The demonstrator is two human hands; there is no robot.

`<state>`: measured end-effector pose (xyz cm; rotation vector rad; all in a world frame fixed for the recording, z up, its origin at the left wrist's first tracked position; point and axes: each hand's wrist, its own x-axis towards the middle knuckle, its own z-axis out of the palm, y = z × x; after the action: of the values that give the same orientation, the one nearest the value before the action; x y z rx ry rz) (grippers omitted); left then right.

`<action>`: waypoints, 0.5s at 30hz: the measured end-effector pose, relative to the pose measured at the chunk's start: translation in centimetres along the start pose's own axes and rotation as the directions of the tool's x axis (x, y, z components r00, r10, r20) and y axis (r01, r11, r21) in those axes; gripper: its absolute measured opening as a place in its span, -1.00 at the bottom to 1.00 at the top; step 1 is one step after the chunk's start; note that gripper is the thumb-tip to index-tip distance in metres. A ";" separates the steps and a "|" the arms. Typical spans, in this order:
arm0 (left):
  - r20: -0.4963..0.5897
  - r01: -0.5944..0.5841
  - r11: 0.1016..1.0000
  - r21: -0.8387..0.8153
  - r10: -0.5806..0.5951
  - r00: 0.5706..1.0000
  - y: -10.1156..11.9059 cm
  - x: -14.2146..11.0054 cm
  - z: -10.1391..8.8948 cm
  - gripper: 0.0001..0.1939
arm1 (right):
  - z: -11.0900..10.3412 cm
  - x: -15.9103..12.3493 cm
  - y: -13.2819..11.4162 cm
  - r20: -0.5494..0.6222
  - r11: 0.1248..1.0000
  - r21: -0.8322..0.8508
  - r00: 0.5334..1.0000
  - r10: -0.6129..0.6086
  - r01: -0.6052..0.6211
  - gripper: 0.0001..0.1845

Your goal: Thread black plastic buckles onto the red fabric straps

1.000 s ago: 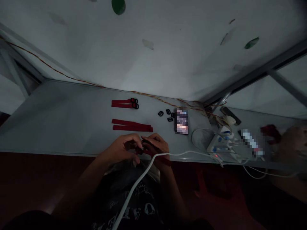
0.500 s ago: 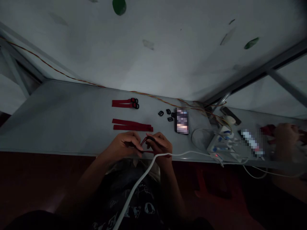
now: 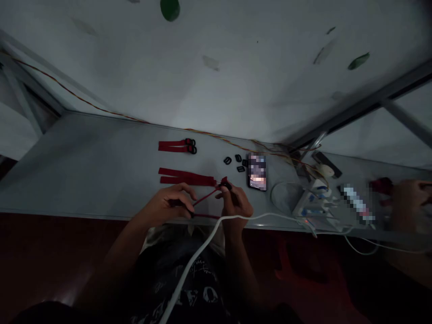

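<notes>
A red webbing strap (image 3: 206, 195) is stretched between my two hands just above the table's front edge. My left hand (image 3: 173, 203) is closed, pinching the strap's left end at a small dark piece (image 3: 192, 215) whose shape I cannot make out. My right hand (image 3: 238, 204) grips a black slider buckle (image 3: 225, 185), and the strap's red end pokes up past it. A lower run of the strap passes from the left fingers toward the right palm, partly behind a white cable. Beyond my hands lie flat red straps (image 3: 185, 176). Several loose black buckles (image 3: 238, 158) lie farther right.
Two red straps with black buckles (image 3: 191, 146) lie farther back. A phone (image 3: 257, 172) rests right of the loose buckles. A white cable (image 3: 199, 252) crosses in front of me to a power strip (image 3: 312, 202). Another person's hand (image 3: 410, 198) works at far right.
My hands have moved apart, the right one shifting right and slightly away from me. The strap between them is now drawn straight, and the black buckle shows at my right fingertips.
</notes>
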<state>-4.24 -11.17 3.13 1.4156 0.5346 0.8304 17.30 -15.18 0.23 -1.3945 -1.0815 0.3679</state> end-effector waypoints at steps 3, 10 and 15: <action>-0.038 0.027 0.998 0.048 -0.025 0.999 -0.4 -0.5 -0.4 -0.93 | 0.2 0.1 1.6 0.004 1.000 0.011 1.000 0.000 0.000 -0.81; 0.055 0.165 0.980 0.109 -0.172 0.984 -1.1 -1.1 -0.5 -0.94 | 0.6 3.1 5.3 0.006 0.993 -0.046 0.994 0.107 -0.107 -0.73; 0.092 0.120 0.990 0.075 -0.126 0.988 -1.1 -1.7 -1.2 -0.92 | 0.0 7.2 6.9 -0.124 0.980 0.007 0.972 0.199 -0.199 -0.64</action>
<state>-6.07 -11.66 1.68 1.4625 0.5748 0.6466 23.53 -8.17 -3.24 -1.5155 -0.8436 0.4172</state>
